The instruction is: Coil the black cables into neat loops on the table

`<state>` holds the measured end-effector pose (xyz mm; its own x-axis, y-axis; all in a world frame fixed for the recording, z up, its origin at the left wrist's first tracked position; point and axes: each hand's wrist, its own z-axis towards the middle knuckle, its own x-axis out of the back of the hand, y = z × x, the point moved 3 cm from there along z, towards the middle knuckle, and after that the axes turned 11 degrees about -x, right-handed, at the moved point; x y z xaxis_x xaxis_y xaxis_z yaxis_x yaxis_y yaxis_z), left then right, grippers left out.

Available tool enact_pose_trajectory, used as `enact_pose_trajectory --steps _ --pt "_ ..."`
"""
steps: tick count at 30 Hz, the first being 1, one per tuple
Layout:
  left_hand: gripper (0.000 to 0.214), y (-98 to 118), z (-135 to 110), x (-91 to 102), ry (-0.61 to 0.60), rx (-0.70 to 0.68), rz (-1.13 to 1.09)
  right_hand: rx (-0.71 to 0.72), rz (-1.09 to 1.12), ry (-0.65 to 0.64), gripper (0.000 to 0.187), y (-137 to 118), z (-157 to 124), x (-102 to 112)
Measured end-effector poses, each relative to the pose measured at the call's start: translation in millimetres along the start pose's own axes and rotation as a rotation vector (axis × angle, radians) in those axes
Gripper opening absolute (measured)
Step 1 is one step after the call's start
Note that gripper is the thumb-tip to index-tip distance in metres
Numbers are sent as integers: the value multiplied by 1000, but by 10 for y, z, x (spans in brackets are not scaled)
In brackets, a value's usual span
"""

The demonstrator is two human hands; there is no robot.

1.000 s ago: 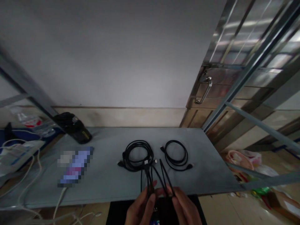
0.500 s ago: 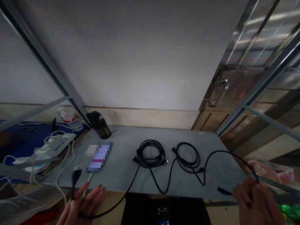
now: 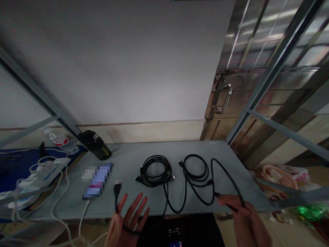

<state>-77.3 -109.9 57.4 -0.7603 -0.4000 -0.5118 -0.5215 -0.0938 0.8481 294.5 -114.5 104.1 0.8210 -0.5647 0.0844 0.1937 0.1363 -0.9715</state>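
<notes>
A long black cable (image 3: 183, 202) snakes over the front of the grey table (image 3: 231, 192) between my two hands. My left hand (image 3: 128, 223) is below the table's front edge with its fingers spread; the cable crosses its palm, and the plug end (image 3: 117, 188) stands up beside the thumb. Low at the right, my right hand (image 3: 248, 223) is closed round the cable's other end. Behind the loose cable, two coiled black cables lie on the table, one in the middle (image 3: 155, 170) and one to its right (image 3: 196, 170).
A phone (image 3: 97, 180) with a white lead lies left of the coils, a black case (image 3: 95, 148) behind it. A power strip (image 3: 43, 171) with white leads and a water bottle (image 3: 60, 140) sit at the far left. A metal door (image 3: 257, 85) and bags (image 3: 280, 173) are to the right.
Both hands have come inward from wide apart, so the cable between them now lies in slacker loops on the table. One second ago both hands held it bunched together at the front.
</notes>
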Motion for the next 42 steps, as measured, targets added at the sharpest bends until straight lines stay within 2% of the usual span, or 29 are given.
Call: enact_pose_trajectory --steps 2,4,7,9,12,15,18,23,25,28,30,32,36,39,42 --pt "70 -186 -77 -303 -141 62 -12 140 -42 -211 32 -34 -232 -369" --pt "70 -325 -158 -535 -220 122 5 289 -42 -416 32 -95 -451 -736" --pt "65 -423 -245 -694 -267 166 80 489 -138 -532 26 -171 -671 -1118" --pt "61 -429 -264 -684 -267 161 127 592 -258 -533 17 -181 -734 -1226" --pt "59 -391 -241 -619 -239 146 143 672 -360 -526 16 -163 -727 -1217" --pt "64 -308 -201 -658 -212 128 125 712 -403 -555 22 -174 -658 -1150" --pt "70 -177 -196 -838 -185 98 88 726 -465 -556 22 -233 -585 -1116" --pt "59 75 -151 -1206 -158 97 -47 753 -469 -523 14 -262 -540 -1118" --pt "55 184 -16 -1323 -165 45 -115 715 -448 -483 18 -173 -486 -1117" --pt "52 286 313 -1430 -166 -69 -130 644 -459 -358 26 91 -287 -1109" --pt "55 258 569 -1434 -162 -117 -85 616 -510 -285 35 341 -85 -1104" --pt "56 146 824 -1360 -149 -150 -22 592 -581 -251 46 633 145 -1096" --pt "51 -216 1252 -1012 -70 -173 56 579 -726 -266 52 1190 536 -1049" --pt "65 -434 1402 -720 16 -214 79 547 -795 -315 45 1459 676 -1021" --pt "66 -526 1408 -483 74 -277 194 523 -821 -329 35 1559 697 -1024"
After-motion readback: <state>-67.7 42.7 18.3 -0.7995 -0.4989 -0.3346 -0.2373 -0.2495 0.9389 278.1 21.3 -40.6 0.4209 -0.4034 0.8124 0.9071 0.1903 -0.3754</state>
